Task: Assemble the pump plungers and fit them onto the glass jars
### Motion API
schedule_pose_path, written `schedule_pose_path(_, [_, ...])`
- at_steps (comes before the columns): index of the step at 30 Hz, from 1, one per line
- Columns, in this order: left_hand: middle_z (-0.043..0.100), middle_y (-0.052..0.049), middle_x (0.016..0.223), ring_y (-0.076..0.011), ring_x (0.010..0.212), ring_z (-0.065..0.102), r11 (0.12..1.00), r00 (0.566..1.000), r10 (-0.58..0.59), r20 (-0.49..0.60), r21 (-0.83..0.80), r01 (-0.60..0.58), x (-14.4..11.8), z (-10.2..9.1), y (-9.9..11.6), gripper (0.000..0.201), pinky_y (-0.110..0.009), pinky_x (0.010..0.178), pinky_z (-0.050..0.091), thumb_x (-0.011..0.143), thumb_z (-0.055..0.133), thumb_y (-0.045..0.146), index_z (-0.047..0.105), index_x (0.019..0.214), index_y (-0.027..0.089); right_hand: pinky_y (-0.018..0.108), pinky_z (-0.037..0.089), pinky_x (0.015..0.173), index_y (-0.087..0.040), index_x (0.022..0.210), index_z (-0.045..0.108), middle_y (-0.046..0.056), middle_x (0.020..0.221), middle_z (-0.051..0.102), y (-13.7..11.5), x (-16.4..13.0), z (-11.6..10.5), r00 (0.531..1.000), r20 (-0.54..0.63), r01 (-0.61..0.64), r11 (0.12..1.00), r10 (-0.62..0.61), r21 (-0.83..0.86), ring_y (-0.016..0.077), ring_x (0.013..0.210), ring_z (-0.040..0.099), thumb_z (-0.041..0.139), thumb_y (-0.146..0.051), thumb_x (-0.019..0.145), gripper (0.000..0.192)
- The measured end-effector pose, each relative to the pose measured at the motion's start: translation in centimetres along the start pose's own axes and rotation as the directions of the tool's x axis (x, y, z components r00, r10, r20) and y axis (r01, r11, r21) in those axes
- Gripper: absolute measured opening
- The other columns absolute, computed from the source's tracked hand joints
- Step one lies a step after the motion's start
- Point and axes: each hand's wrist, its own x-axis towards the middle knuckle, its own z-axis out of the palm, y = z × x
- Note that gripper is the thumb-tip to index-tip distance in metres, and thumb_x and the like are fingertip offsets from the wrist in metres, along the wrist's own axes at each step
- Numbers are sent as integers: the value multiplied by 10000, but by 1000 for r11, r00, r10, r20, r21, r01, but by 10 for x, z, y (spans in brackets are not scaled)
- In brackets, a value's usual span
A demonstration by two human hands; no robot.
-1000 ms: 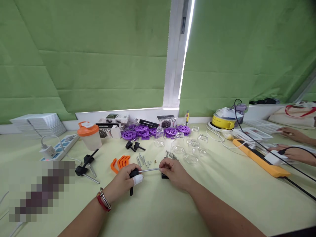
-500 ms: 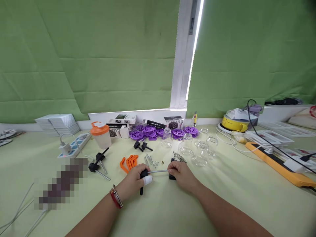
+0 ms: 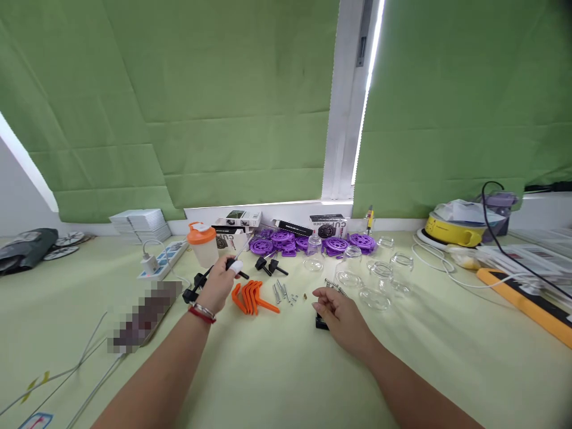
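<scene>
My left hand (image 3: 218, 285) is stretched forward and left, holding a black knob with a thin metal rod (image 3: 240, 260) that points up toward the boxes. It hovers beside other black rod-and-knob pieces (image 3: 193, 290) on the table. My right hand (image 3: 336, 308) rests near the table with fingers loosely curled and nothing in them, just above a small black block (image 3: 320, 323). Orange curved plastic pieces (image 3: 251, 297) and loose screws (image 3: 283, 292) lie between my hands.
Purple wheels (image 3: 308, 242), small boxes (image 3: 237, 219) and clear glass jars (image 3: 375, 271) sit farther back. An orange-lidded shaker cup (image 3: 202, 243) and a power strip (image 3: 163, 260) stand at left. Springs (image 3: 335, 286) lie near the jars. A yellow device (image 3: 451, 226) and cables (image 3: 513, 256) are at right.
My right hand let go of the rod. My left hand carried the knob and rod away to the left and forward, toward the other black pieces. The view swung left.
</scene>
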Motion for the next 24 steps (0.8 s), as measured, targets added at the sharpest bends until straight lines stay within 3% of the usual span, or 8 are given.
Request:
schedule_pose_path(3, [591, -69, 995, -195, 882, 559, 996, 1000, -8, -19, 87, 10, 38, 0, -6, 325, -305, 755, 450, 784, 542, 330, 552, 1062, 162, 319, 452, 640, -225, 1031, 569, 32, 790, 568, -3, -1, -1, 1000, 10, 3, 1000, -3, -5, 182, 728, 550, 477, -379, 848, 256])
schedule_pose_path(7, [607, -96, 989, -223, 913, 569, 976, 998, -53, 33, 214, 44, 71, 16, -21, 285, -341, 774, 467, 796, 595, 281, 586, 1035, 127, 315, 444, 618, -213, 1015, 569, 29, 762, 561, -5, -3, 0, 999, 29, 22, 1000, -22, 1, 176, 687, 540, 468, -382, 852, 255])
schedule_pose_path(13, [564, -82, 1172, -205, 987, 583, 937, 982, -164, 97, 327, 124, 90, 41, -58, 341, -413, 823, 506, 878, 538, 329, 533, 1174, 159, 307, 431, 587, -207, 971, 589, 38, 755, 580, -3, -3, 0, 999, 37, 23, 1000, -23, -3, 171, 649, 529, 474, -394, 846, 253])
schedule_pose_path(17, [561, -84, 1176, -204, 987, 583, 931, 983, -153, 107, 350, 107, 90, 50, -68, 344, -418, 821, 507, 880, 535, 330, 529, 1179, 161, 312, 436, 597, -207, 975, 598, 45, 757, 589, 0, -3, 1, 999, 44, 19, 1000, -18, -21, 180, 664, 537, 490, -404, 838, 263])
schedule_pose_path(21, [578, -121, 1166, -225, 1020, 575, 902, 994, -74, 76, 430, 34, 80, 39, -54, 363, -372, 866, 467, 835, 580, 272, 539, 1167, 132, 318, 443, 604, -215, 964, 597, 40, 754, 593, 2, 0, -1, 999, 42, -3, 999, 5, -34, 182, 662, 543, 493, -404, 832, 253])
schedule_pose_path(24, [580, -119, 1189, -252, 1074, 551, 837, 998, 5, 61, 545, -38, 65, 5, -37, 380, -335, 921, 411, 759, 568, 233, 561, 1132, 162, 324, 445, 613, -222, 948, 590, 36, 758, 600, 4, 3, -4, 1000, 8, -13, 999, 13, -48, 186, 677, 555, 480, -385, 834, 227])
